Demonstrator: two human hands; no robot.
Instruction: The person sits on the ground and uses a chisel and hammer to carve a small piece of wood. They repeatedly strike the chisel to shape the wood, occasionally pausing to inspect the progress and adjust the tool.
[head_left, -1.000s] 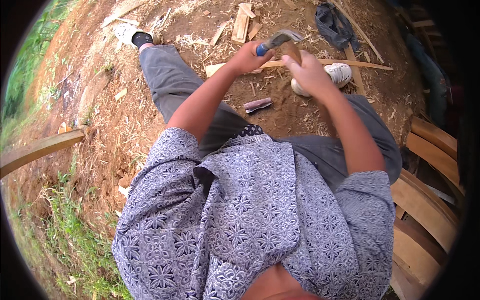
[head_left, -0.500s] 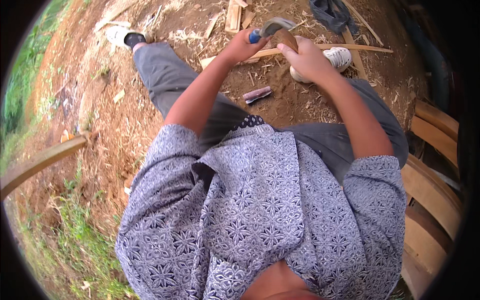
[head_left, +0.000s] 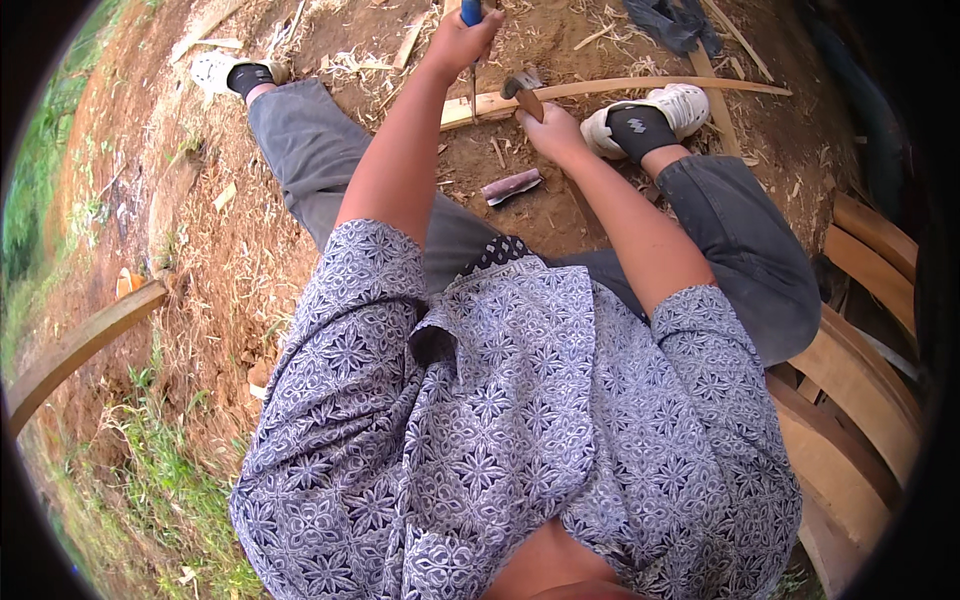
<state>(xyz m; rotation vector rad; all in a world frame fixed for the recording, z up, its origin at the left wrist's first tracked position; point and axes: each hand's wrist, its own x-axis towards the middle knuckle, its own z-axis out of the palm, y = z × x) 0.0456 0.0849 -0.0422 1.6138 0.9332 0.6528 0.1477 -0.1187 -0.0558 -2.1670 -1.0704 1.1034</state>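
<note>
**Left hand (head_left: 462,45) and right hand (head_left: 555,133) each found with fingers closed on a tool**

The left hand is raised near the upper edge of the view. Its fingers are clenched around a blue-handled tool with a thin, straight shaft (head_left: 471,12). The handle stands roughly upright, its upper end cut off by the edge of the picture. The shaft runs down to one end of a long, pale, slightly curved wooden strip (head_left: 600,88); contact between tip and wood cannot be confirmed.

The right hand is lower and to the right, its fingers wrapped around the brown wooden handle of a tool with a dull grey metal head (head_left: 526,100). The head is just beside the near edge of the strip, apart from the blue-handled tool.

The strip lies across brown bare soil (head_left: 460,165), in front of the seated person. A white perforated shoe on the right foot (head_left: 680,108) is beside it. Beyond, a narrow, flat wooden board (head_left: 702,70) meets the strip at an angle, and a crumpled black plastic bag (head_left: 670,25) lies near that board.

Between the legs rests a short, pinkish-purple, roughly cylindrical piece (head_left: 512,187); its material cannot be determined. Curved brown timber pieces (head_left: 855,400) are stacked at the person's right side. Pale wood shavings (head_left: 352,62) litter the ground.
</note>
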